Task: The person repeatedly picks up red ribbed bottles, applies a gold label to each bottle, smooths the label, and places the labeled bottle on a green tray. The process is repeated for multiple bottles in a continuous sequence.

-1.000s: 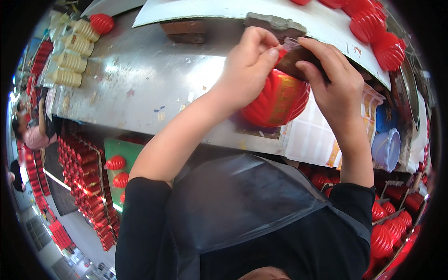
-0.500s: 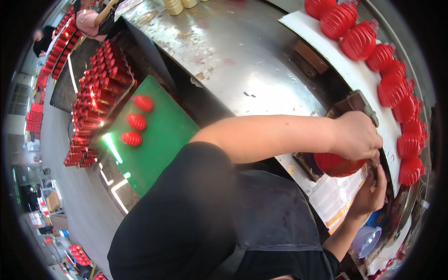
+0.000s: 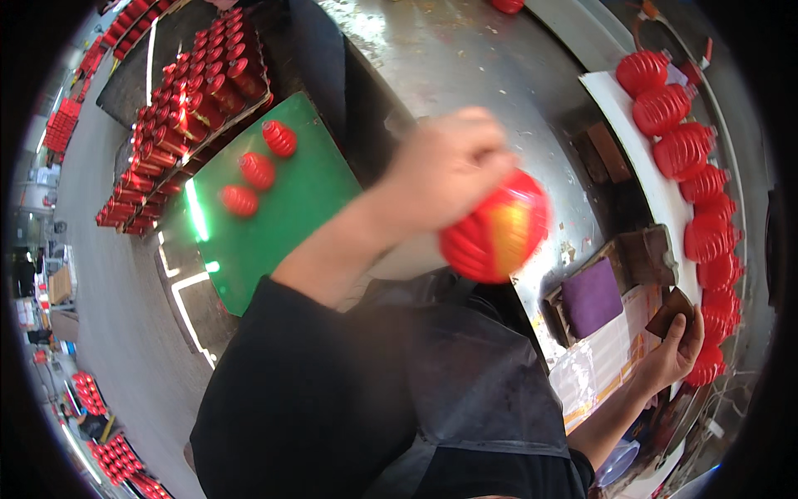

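My left hand (image 3: 449, 162), blurred by motion, is closed on the top end of a round, ribbed red bottle (image 3: 499, 229) with a gold-yellow patch on its side. The bottle hangs tilted above the near edge of the metal table; its neck is hidden by my fingers. Over at the right, my right hand (image 3: 677, 349) pinches a flat brown square piece (image 3: 667, 314), whose material I cannot make out. Between the hands, a purple pad (image 3: 592, 298) lies in a worn dark holder (image 3: 644, 252). Beside the pad, white sheets (image 3: 594, 353) with orange marks cover the table.
Several ribbed red bottles line a white board (image 3: 619, 108) along the far right. Three more lie on a green board (image 3: 307, 195) at the left. Behind it stand rows of red canisters (image 3: 199, 108). A brown block (image 3: 607, 150) sits behind the holder.
My left hand has lifted the red bottle out of the holder and carried it left, baring the purple pad. My right hand has drawn apart with the brown piece. The view has shifted.
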Motion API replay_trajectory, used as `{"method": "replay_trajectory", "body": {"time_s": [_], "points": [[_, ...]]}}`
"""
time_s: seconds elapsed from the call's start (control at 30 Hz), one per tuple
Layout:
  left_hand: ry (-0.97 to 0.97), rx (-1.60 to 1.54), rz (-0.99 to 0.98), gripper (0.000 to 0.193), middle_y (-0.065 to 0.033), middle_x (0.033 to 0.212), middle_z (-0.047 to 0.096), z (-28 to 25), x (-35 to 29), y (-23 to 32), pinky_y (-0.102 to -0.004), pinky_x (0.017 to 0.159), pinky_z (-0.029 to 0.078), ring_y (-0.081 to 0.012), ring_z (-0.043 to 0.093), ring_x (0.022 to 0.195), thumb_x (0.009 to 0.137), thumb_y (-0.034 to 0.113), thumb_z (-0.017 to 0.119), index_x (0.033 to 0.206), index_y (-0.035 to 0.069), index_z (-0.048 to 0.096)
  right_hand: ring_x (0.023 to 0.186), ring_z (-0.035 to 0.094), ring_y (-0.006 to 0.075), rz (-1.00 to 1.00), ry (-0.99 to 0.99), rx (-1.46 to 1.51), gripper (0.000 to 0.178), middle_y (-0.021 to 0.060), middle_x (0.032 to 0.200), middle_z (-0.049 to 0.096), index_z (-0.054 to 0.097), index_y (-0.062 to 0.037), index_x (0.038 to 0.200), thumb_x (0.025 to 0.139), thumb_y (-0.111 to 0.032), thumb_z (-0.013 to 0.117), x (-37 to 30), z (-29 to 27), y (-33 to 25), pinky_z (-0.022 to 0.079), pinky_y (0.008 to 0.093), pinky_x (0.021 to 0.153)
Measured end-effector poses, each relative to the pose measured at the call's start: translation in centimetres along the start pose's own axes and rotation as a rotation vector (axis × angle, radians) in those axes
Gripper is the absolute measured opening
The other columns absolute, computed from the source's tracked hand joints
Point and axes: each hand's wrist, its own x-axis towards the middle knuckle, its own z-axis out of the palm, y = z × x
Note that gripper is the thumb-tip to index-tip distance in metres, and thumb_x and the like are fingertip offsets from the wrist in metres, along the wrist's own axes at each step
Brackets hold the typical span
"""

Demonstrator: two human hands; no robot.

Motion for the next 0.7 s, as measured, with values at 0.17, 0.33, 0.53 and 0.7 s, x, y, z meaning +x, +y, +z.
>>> {"method": "replay_trajectory", "body": {"time_s": [0.17, 0.33, 0.53, 0.7], "points": [[0.214, 0.663, -0.47, 0.027, -0.0121, 0.087, 0.066, -10.8, -6.7, -8.8, -0.0457, 0.075, 0.053, -0.0356, 0.068, 0.083, 0.09, 0.028, 0.075, 0.079, 0.004, 0.072, 0.114, 0.069, 0.0175, 0.149, -0.13, 0.14, 0.035, 0.0117, 0.129, 0.072, 0.064, 0.0028, 0.139, 0.107, -0.009, 0.067, 1.5, 1.8, 2.6, 0.053, 0.0281, 0.103], [0.284, 1.093, -0.748, 0.03, -0.0149, 0.097, 0.074, -17.8, -14.1, -22.7, -0.0495, 0.084, 0.057, -0.0376, 0.072, 0.092, 0.091, 0.036, 0.072, 0.085, 0.008, 0.079, 0.113, 0.069, 0.0166, 0.307, -0.212, 0.263, 0.036, 0.0114, 0.128, 0.071, 0.063, 0.0018, 0.141, 0.107, -0.009, 0.065, 3.0, 1.5, 4.3, 0.055, 0.0282, 0.101], [0.361, 1.012, -1.196, 0.038, -0.0206, 0.099, 0.078, -21.9, -20.5, -33.6, -0.0511, 0.09, 0.058, -0.0404, 0.075, 0.098, 0.092, 0.043, 0.071, 0.095, 0.007, 0.081, 0.112, 0.07, 0.0153, 0.389, -0.178, 0.281, 0.036, 0.0095, 0.128, 0.071, 0.063, 0.0005, 0.14, 0.107, -0.011, 0.066, 3.3, 0.6, 5.1, 0.058, 0.0275, 0.097], [0.434, 0.935, -1.285, 0.031, -0.0219, 0.102, 0.077, -22.4, -23.4, -36.0, -0.052, 0.088, 0.058, -0.0411, 0.075, 0.098, 0.096, 0.035, 0.066, 0.098, 0.008, 0.082, 0.11, 0.07, 0.0149, 0.463, -0.144, 0.294, 0.036, 0.0086, 0.125, 0.071, 0.063, -0.0002, 0.139, 0.106, -0.011, 0.067, 1.9, 0.8, 6.3, 0.058, 0.027, 0.096]]}}
